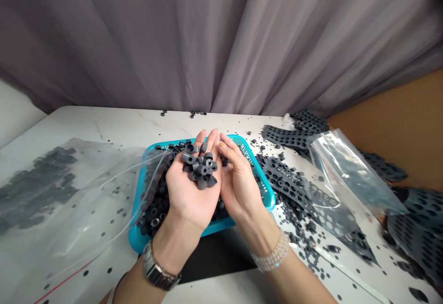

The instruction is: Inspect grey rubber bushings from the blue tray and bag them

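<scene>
My left hand [194, 198] is turned palm up over the basket, bearing a heap of small black rubber sleeves [202, 168], short and hollow. Against its side rests my right hand [238, 179], cupped, its fingers extended and nearly straight. A dark piece shows between the two hands, and I cannot tell which one bears it. Beneath them stands a blue plastic basket [270, 198] filled with more of these black sleeves [155, 216]. A clear zip bag [104, 202] with similar black pieces inside lies at the left, its mouth reaching over the basket's left rim.
Perforated black rubber sheets [287, 135] and scattered scraps [304, 230] cover the right side of the white table [114, 124]. Another clear bag [356, 170] lies on the sheets. A white strip [349, 271] is at front right. Behind the table hangs a grey curtain [207, 41].
</scene>
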Available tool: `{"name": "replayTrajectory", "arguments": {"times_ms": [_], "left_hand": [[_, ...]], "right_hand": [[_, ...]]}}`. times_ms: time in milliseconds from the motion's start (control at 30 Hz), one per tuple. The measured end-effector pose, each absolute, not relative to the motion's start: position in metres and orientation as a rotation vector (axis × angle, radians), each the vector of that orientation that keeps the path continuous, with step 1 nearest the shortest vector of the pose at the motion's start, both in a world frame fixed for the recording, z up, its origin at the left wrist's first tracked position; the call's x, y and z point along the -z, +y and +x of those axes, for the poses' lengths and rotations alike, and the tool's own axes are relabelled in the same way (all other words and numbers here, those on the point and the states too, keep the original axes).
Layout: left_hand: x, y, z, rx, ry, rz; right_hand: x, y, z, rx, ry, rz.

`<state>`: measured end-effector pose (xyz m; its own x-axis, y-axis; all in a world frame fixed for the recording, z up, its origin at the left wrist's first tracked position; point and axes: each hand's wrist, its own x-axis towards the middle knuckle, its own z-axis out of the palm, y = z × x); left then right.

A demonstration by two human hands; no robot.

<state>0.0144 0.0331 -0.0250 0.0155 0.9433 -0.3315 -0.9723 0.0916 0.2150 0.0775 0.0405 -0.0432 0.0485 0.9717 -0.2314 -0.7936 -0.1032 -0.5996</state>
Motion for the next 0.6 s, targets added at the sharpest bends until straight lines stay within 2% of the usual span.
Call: {"name": "replayTrajectory", "arguments": {"times_ms": [600], "left_hand": [[0.0194, 0.0340, 0.0122, -1.526, 0.428, -0.057]], "right_hand": [[0.0422, 0.0454, 0.0809, -1.750, -0.073, -0.527]]}}
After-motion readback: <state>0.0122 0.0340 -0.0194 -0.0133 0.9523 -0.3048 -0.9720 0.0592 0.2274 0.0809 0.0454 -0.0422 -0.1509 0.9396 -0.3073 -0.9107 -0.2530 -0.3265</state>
